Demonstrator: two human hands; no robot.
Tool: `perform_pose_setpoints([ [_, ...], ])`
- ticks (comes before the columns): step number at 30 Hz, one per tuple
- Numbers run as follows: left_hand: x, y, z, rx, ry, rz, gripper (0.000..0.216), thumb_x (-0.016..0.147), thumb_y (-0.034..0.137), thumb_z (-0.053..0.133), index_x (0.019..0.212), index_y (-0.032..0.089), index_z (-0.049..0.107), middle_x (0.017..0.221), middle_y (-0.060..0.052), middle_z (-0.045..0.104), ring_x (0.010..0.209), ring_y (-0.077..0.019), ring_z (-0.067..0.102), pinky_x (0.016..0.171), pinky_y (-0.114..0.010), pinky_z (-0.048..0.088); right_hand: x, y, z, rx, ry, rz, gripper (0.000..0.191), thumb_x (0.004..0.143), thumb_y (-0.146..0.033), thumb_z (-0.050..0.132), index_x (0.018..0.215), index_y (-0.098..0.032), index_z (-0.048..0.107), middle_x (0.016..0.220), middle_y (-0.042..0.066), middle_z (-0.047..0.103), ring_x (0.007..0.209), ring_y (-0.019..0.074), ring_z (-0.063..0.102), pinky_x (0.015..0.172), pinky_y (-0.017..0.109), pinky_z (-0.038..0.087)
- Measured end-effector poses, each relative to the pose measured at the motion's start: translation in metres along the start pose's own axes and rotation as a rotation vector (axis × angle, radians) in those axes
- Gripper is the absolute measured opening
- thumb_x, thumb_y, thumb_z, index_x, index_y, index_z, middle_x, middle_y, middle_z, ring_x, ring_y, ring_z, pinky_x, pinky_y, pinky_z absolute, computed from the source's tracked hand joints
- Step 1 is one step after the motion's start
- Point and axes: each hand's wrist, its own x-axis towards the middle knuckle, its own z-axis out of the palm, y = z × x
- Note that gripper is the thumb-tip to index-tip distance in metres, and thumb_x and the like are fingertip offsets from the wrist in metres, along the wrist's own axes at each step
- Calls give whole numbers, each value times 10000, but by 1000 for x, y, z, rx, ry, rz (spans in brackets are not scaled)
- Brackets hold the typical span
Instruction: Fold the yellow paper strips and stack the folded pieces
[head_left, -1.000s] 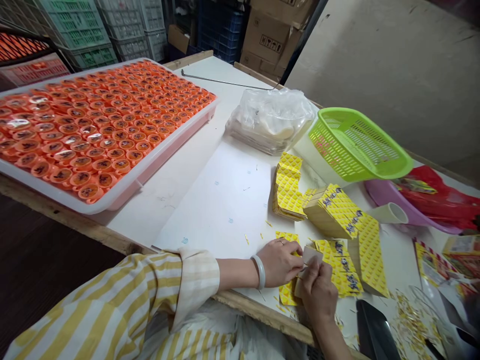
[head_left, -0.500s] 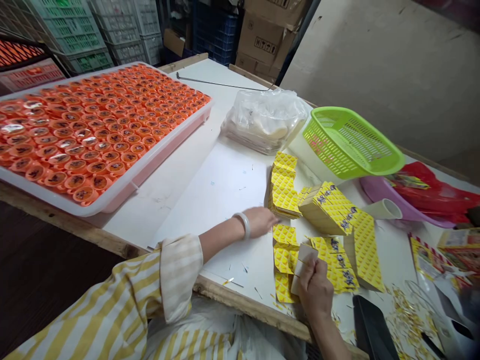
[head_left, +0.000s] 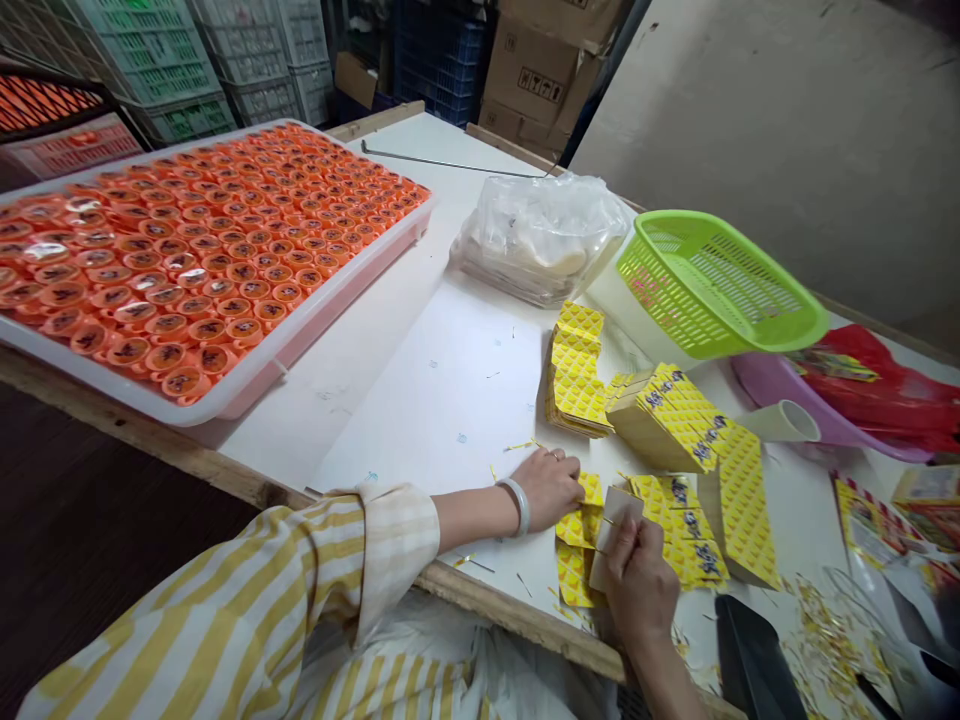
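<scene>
My left hand [head_left: 551, 490], with a pale bangle at the wrist, bends its fingers over the upper end of a strip of yellow patterned cards [head_left: 576, 575]. The fingertips are pressed together and hide whatever they pinch. Thumb and fingers of my right hand [head_left: 641, 585] are closed on a card with a plain greyish back [head_left: 616, 508], held upright at the strip's right side. Yellow cards with dark lettering [head_left: 690, 540] lie just right of it. Beyond my hands stand a stack of yellow cards [head_left: 577, 370] and a larger lettered stack [head_left: 675, 415].
A white tray [head_left: 247, 395] full of orange-capped pieces fills the left. Behind are a clear plastic bag [head_left: 540, 235] and a green basket [head_left: 720, 285]. At right lie a purple basin [head_left: 772, 385], a white cup [head_left: 784, 422], a black object [head_left: 757, 660] and gold scraps [head_left: 832, 640].
My left hand has come down and slightly right, from beside the far stack onto the strip's upper end. A thin gold piece now shows on the table above it. My right hand keeps its hold.
</scene>
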Motion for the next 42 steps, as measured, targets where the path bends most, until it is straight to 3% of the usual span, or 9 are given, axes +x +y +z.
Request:
perform_pose_setpoints([
  [5, -2, 3, 5, -14, -12, 101, 202, 894, 257, 509, 828, 213, 694, 936, -38, 618, 850, -183, 558, 664, -319, 386, 0, -5, -5, -133, 0, -27, 382, 936, -375, 264, 748, -161, 518, 413, -48, 368, 316, 96, 316, 385, 201, 160],
  [9, -2, 2, 6, -19, -5, 101, 221, 900, 266, 489, 846, 210, 695, 949, -40, 616, 857, -195, 558, 669, -327, 398, 5, -8, -11, -354, -8, -195, 389, 951, -365, 249, 753, -166, 518, 389, -45, 383, 311, 96, 321, 400, 207, 109],
  [14, -3, 2, 5, -34, -14, 78, 213, 893, 287, 498, 875, 219, 699, 940, -34, 617, 850, -196, 565, 687, -332, 416, 6, -7, -15, -416, 13, -385, 393, 960, -340, 239, 730, -166, 507, 364, -43, 404, 296, 97, 346, 410, 208, 91],
  [18, -3, 2, 4, -31, -20, 102, 226, 898, 278, 484, 854, 213, 697, 954, -37, 620, 857, -201, 567, 687, -330, 422, 6, -10, -15, -448, -51, -255, 378, 957, -339, 253, 745, -163, 512, 386, -26, 453, 305, 100, 375, 399, 208, 112],
  [21, -3, 3, 5, -39, -29, 118, 248, 906, 264, 461, 841, 197, 690, 978, -45, 615, 872, -209, 565, 700, -330, 430, 10, -16, -18, -479, -206, -174, 333, 952, -343, 287, 779, -171, 513, 419, -18, 493, 333, 115, 423, 408, 221, 116],
  [26, -4, 5, 1, -113, -91, 69, 207, 891, 235, 478, 854, 162, 668, 986, -64, 608, 892, -202, 579, 763, -309, 450, 19, -24, -25, -480, -415, -162, 281, 957, -329, 303, 846, -173, 509, 512, 8, 571, 419, 141, 521, 437, 241, 143],
  [37, -5, 6, -15, -244, -211, -54, 107, 853, 229, 527, 833, 171, 614, 992, -57, 596, 901, -205, 605, 742, -295, 479, 23, -36, -25, -528, -549, -182, 277, 961, -343, 263, 917, -192, 490, 576, 45, 630, 509, 214, 622, 454, 243, 258],
  [39, -7, 6, -16, -272, -208, -62, 134, 845, 205, 515, 941, 164, 600, 1042, -68, 584, 921, -205, 602, 755, -292, 477, 24, -37, -27, -527, -560, -177, 301, 963, -349, 235, 933, -197, 493, 568, 48, 628, 517, 229, 633, 453, 247, 282],
  [42, -8, 3, -19, -346, -187, -43, 522, 798, 147, 508, 1305, 184, 388, 1063, -74, 572, 941, -208, 598, 771, -300, 469, 27, -38, -28, -508, -596, -211, 296, 956, -313, 237, 1034, -182, 490, 579, 66, 638, 534, 246, 643, 466, 264, 311],
])
